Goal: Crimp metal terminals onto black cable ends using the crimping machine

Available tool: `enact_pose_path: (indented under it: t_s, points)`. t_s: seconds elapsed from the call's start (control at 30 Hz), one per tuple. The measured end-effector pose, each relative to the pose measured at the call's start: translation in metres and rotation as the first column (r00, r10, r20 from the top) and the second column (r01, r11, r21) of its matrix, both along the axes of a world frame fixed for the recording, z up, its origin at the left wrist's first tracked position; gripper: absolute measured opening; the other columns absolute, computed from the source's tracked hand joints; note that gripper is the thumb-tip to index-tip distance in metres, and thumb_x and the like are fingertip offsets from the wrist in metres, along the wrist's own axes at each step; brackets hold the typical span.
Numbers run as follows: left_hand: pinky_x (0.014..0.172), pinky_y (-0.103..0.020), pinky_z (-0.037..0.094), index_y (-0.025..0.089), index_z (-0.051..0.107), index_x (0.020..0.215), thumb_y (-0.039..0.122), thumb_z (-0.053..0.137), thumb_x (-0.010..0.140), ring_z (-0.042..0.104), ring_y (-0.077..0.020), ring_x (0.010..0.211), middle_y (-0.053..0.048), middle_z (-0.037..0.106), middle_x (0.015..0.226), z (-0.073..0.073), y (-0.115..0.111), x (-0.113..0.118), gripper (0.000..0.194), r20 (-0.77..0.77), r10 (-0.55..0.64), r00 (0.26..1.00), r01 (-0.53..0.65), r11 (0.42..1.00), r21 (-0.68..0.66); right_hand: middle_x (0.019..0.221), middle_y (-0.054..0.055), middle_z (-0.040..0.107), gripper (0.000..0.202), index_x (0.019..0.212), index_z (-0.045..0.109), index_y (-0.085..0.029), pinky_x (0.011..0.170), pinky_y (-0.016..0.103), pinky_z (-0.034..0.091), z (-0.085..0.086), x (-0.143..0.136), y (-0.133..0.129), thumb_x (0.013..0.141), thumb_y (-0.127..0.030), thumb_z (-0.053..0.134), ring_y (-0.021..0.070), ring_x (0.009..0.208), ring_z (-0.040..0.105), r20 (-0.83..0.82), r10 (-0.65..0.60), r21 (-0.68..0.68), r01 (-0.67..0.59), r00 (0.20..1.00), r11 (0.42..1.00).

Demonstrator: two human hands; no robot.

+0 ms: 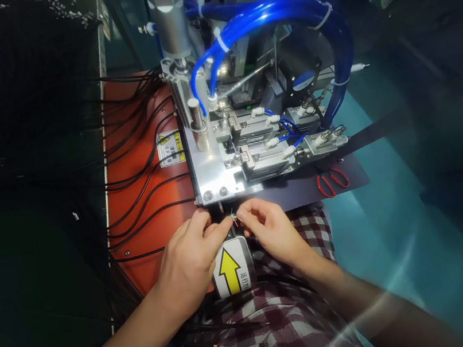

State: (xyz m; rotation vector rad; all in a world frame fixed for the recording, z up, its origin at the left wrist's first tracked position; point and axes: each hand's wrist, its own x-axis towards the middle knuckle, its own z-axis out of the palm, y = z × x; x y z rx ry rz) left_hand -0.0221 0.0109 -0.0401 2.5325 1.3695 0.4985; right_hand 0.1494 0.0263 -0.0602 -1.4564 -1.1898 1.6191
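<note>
metal plate (209,171): brightly lit, white glare on its surface
tiny part (234,217): too small to make out clearly
left side: near black, scattered white glints
teal floor (366,234): dim, a pale flare streak across it
corners: dark, smeared, stretched

Blue tubes (272,12), orange-red panel (173,191), black-edged yellow arrow (229,272), maroon-and-white checked clothing (274,318)

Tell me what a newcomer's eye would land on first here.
Probably the thick blue tubes arching over the machine. Next, the yellow arrow beside the left hand, pointing toward the machine. The red-handled scissors also stand out, near the machine's right end.
</note>
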Motion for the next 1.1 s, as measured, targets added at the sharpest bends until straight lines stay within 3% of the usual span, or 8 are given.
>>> enact_pose_path:
  t_s: [0.17, 0.37, 0.5, 0.6, 0.73, 0.9, 1.1]
  points:
    - [0.055, -0.029, 0.044, 0.013, 0.064, 0.105, 0.013, 0.037, 0.089, 0.052, -0.0190, 0.066, -0.009, 0.054, 0.081, 0.002, -0.001, 0.003, 0.032, -0.102, 0.010, 0.995, 0.003, 0.992, 0.126, 0.058, -0.003, 0.051, 0.019, 0.072, 0.050, -0.018, 0.053, 0.024, 0.040, -0.002, -0.003, -0.003, 0.085, -0.032, 0.051, 0.0126, 0.053, 0.053, 0.101, -0.007, 0.068, 0.000, 0.995, 0.998]
    - [0.056, -0.031, 0.046, 0.016, 0.064, 0.105, 0.013, 0.038, 0.088, 0.053, -0.0210, 0.068, -0.010, 0.057, 0.086, 0.003, -0.002, 0.004, 0.032, -0.151, 0.034, 0.988, -0.019, 0.995, 0.103, 0.060, -0.002, 0.055, 0.019, 0.069, 0.051, -0.019, 0.055, 0.025, 0.039, 0.005, -0.004, -0.001, 0.085, -0.030, 0.049, 0.0129, 0.055, 0.054, 0.267, 0.006, 0.104, -0.035, 0.964, 0.994]
    - [0.060, -0.032, 0.048, 0.014, 0.063, 0.105, 0.013, 0.038, 0.088, 0.056, -0.0214, 0.073, -0.011, 0.057, 0.090, 0.002, 0.000, 0.000, 0.031, -0.028, 0.022, 0.999, -0.022, 0.999, 0.033, 0.056, -0.002, 0.055, 0.023, 0.069, 0.052, -0.018, 0.053, 0.025, 0.038, 0.004, -0.001, 0.003, 0.084, -0.034, 0.049, 0.0127, 0.051, 0.051, 0.110, 0.073, -0.072, -0.065, 0.991, 0.995]
    - [0.064, -0.032, 0.050, 0.012, 0.062, 0.104, 0.012, 0.040, 0.087, 0.057, -0.0214, 0.077, -0.010, 0.058, 0.091, 0.000, 0.001, -0.002, 0.028, 0.065, 0.014, 0.998, -0.013, 1.000, -0.017, 0.053, -0.002, 0.054, 0.025, 0.071, 0.053, -0.016, 0.053, 0.025, 0.038, -0.002, 0.003, 0.004, 0.084, -0.038, 0.050, 0.0128, 0.051, 0.050, 0.042, 0.081, -0.091, -0.077, 0.996, 0.993]
    - [0.068, -0.034, 0.051, 0.013, 0.061, 0.106, 0.010, 0.042, 0.086, 0.057, -0.0223, 0.081, -0.010, 0.059, 0.093, -0.002, 0.001, -0.004, 0.028, 0.078, 0.011, 0.997, -0.009, 1.000, -0.022, 0.060, -0.001, 0.055, 0.024, 0.080, 0.057, -0.017, 0.049, 0.024, 0.036, -0.005, 0.006, 0.002, 0.084, -0.040, 0.051, 0.0126, 0.050, 0.049, 0.175, -0.024, 0.031, 0.019, 0.984, 0.999]
    - [0.068, -0.035, 0.051, 0.013, 0.061, 0.107, 0.008, 0.043, 0.085, 0.057, -0.0227, 0.082, -0.011, 0.058, 0.094, -0.005, -0.001, -0.005, 0.029, 0.080, 0.025, 0.996, -0.023, 0.999, -0.026, 0.059, -0.003, 0.052, 0.017, 0.075, 0.060, -0.019, 0.049, 0.024, 0.034, 0.001, -0.006, -0.002, 0.083, -0.033, 0.055, 0.0112, 0.051, 0.043, 0.288, -0.060, 0.243, -0.012, 0.956, 0.970]
    - [0.066, -0.033, 0.051, 0.014, 0.061, 0.105, 0.008, 0.042, 0.085, 0.058, -0.0207, 0.078, -0.009, 0.060, 0.090, -0.004, 0.000, -0.005, 0.028, 0.085, 0.026, 0.996, -0.024, 0.999, -0.026, 0.068, 0.001, 0.054, 0.013, 0.073, 0.059, -0.019, 0.057, 0.025, 0.037, 0.006, -0.010, -0.007, 0.082, -0.025, 0.053, 0.0134, 0.060, 0.047, 0.355, -0.151, 0.411, -0.009, 0.922, 0.911]
